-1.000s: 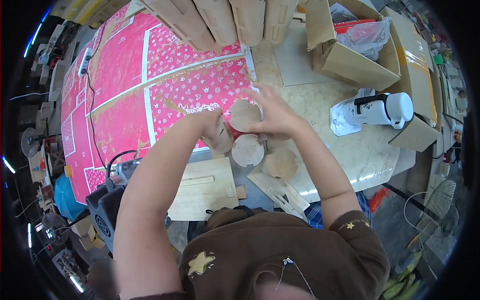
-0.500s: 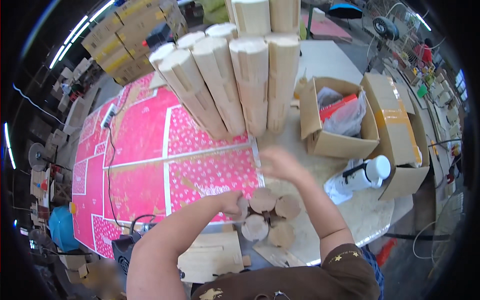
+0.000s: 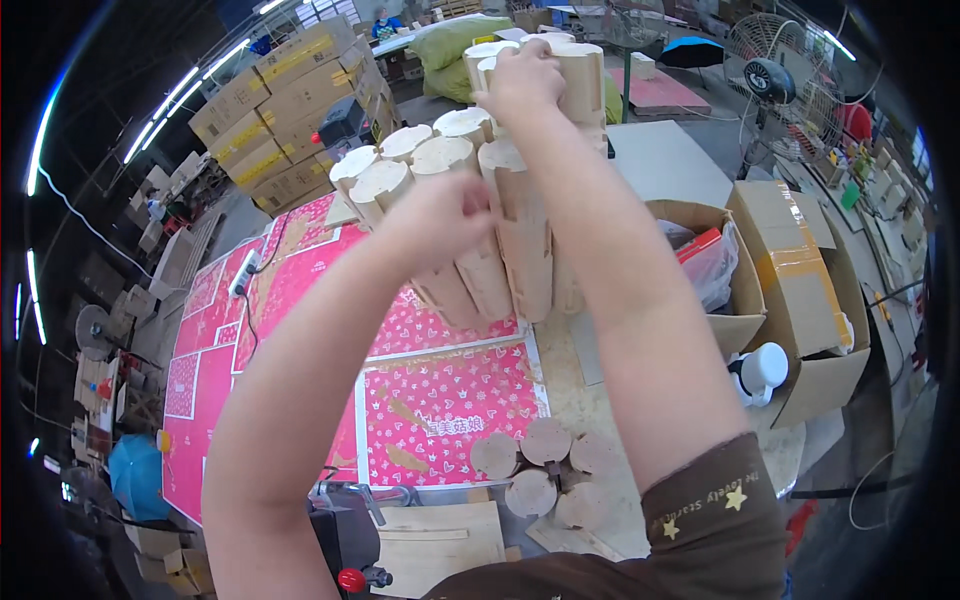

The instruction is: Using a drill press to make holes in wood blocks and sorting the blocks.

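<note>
Brown cartons (image 3: 280, 110) are piled at the far left of a dim workshop, behind a desk (image 3: 562, 375) partly covered in scuffed, patterned pink sheeting (image 3: 450, 400). Half a second ago the hands were low, around the near cluster of round-topped wooden pieces (image 3: 531, 492); both have since risen to the tall wooden columns (image 3: 522, 240) at the far middle — so the work now seems centred on that stack. The right hand (image 3: 522, 85) curls its fingers over the upper tier (image 3: 583, 85), though I cannot tell whether it grips. The blurred left hand (image 3: 450, 210) is loosely bent before the lower columns, contact unclear. The pale, matte wood is grooved lengthwise — lobed sides, flat round ends.
</note>
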Demonstrator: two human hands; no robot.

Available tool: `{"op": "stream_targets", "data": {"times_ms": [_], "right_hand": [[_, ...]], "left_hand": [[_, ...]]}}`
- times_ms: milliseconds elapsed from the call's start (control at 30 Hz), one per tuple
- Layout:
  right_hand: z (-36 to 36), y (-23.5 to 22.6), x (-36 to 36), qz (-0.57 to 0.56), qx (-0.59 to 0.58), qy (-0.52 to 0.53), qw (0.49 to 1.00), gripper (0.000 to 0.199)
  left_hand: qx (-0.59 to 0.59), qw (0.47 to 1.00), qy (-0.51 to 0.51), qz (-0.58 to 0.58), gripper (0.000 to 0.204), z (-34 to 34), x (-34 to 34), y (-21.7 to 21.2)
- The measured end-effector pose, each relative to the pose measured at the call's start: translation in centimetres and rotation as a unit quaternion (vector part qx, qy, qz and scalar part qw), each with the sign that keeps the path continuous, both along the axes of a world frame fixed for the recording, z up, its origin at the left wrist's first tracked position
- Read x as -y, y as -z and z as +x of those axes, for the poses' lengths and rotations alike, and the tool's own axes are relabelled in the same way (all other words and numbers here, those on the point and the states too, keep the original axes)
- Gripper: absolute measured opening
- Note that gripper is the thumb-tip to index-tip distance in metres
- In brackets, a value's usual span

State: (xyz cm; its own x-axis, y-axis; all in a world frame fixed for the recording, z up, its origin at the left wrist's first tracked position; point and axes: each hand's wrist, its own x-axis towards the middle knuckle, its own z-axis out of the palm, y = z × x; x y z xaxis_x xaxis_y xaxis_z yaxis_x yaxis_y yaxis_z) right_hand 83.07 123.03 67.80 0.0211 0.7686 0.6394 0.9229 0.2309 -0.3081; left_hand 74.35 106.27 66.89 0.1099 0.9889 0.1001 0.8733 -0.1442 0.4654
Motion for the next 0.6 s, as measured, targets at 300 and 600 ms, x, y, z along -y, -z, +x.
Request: {"op": "stream_targets", "data": {"times_ms": [300,600], "right_hand": [[1.2,-1.2,4.2,0.199,-0.093,-0.172,0.960,0.040],[4.6,-5.2,6.0,0.168,-0.176,-0.387,0.889,0.045]], "left_hand": [[0.025,0.959,-0.103,0.264,0.109,-2.5,-3.0,-3.6],[0.246,0.910,-0.072,0.326,0.104,-1.5,-2.2,-1.8]]}}
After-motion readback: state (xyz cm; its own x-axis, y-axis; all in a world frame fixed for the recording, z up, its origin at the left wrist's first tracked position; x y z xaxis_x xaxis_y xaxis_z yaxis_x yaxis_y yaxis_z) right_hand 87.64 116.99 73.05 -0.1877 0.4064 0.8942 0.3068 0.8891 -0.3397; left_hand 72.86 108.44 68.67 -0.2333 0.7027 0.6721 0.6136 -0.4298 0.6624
